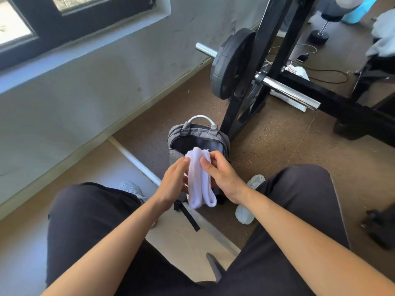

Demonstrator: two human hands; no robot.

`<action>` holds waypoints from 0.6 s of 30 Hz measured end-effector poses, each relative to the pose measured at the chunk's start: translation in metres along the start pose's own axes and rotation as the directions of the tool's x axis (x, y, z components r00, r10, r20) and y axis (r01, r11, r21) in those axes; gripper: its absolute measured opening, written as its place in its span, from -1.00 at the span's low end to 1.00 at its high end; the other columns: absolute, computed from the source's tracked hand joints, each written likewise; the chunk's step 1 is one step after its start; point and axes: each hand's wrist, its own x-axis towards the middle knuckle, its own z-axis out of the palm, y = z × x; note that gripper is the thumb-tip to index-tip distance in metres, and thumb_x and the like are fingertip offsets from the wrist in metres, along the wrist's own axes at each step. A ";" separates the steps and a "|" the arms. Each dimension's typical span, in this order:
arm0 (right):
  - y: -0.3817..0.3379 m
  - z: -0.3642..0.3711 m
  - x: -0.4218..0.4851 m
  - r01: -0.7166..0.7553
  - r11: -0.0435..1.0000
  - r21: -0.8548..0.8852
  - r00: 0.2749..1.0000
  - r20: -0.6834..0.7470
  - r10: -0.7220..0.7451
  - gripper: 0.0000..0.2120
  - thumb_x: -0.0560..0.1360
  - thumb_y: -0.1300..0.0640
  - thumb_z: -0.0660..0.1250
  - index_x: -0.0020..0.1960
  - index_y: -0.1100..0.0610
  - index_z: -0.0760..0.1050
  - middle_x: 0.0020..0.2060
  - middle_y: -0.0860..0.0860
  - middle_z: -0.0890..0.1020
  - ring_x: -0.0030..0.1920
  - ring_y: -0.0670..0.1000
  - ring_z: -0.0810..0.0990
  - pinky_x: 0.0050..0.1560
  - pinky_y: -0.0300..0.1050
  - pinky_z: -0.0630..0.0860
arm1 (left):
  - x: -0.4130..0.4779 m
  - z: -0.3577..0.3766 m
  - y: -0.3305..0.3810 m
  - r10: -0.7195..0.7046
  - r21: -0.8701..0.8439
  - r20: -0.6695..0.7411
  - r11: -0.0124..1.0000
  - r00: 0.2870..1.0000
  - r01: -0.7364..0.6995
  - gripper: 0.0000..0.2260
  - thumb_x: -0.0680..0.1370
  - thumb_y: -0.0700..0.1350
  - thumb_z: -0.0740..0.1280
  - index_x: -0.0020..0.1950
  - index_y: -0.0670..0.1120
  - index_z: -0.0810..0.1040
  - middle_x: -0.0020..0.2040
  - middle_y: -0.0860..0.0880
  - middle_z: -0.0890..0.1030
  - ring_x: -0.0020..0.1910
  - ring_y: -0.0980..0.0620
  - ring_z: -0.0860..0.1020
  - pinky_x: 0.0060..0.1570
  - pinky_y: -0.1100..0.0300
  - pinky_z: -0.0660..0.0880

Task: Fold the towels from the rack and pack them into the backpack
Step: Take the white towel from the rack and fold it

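Observation:
A folded white towel (199,180) stands on edge between my two hands, just above the open mouth of the grey backpack (197,135). My left hand (174,184) presses its left side with fairly straight fingers. My right hand (222,176) curls round its right side, thumb across the top fold. The backpack stands upright on the floor between my feet, its dark inside showing. More white towels (383,37) hang at the far right edge on dark equipment.
A black barbell rack (265,67) with a weight plate (232,63) and a chrome bar (288,90) stands right behind the backpack. A wall and window lie to the left. My knees in dark trousers (92,221) flank the bag. A dumbbell (319,33) and cables lie beyond.

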 end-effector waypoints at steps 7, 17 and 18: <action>0.006 -0.007 0.003 -0.103 0.995 0.003 0.994 0.035 0.103 -0.49 0.50 -0.05 0.49 0.35 0.05 0.37 0.18 0.02 0.61 0.16 -0.05 0.65 0.21 -0.04 0.61 | 0.003 -0.003 -0.002 0.042 0.071 0.191 0.996 0.981 -0.056 -0.73 0.69 -0.26 0.25 0.20 0.03 0.66 -0.21 0.09 0.62 -0.26 0.09 0.60 -0.24 0.19 0.55; -0.007 -0.024 0.011 -0.210 0.820 0.532 0.978 0.111 0.179 -0.57 0.59 0.30 0.31 0.45 0.15 0.43 0.34 0.23 0.55 0.35 0.27 0.52 0.34 0.20 0.50 | 0.025 -0.018 -0.012 -0.057 -0.062 -0.297 0.997 0.953 0.040 -0.47 0.38 0.11 0.47 0.30 -0.02 0.51 0.09 0.02 0.56 0.00 0.12 0.56 -0.13 0.40 0.47; -0.010 -0.027 0.010 -0.209 0.789 0.578 0.978 0.130 0.164 -0.59 0.61 0.30 0.28 0.45 0.15 0.43 0.34 0.23 0.55 0.35 0.27 0.52 0.31 0.21 0.52 | 0.027 -0.021 -0.012 -0.140 -0.117 -0.270 0.987 0.953 0.112 -0.41 0.36 0.20 0.47 0.28 -0.09 0.53 0.07 -0.03 0.59 -0.05 0.04 0.58 -0.12 0.36 0.47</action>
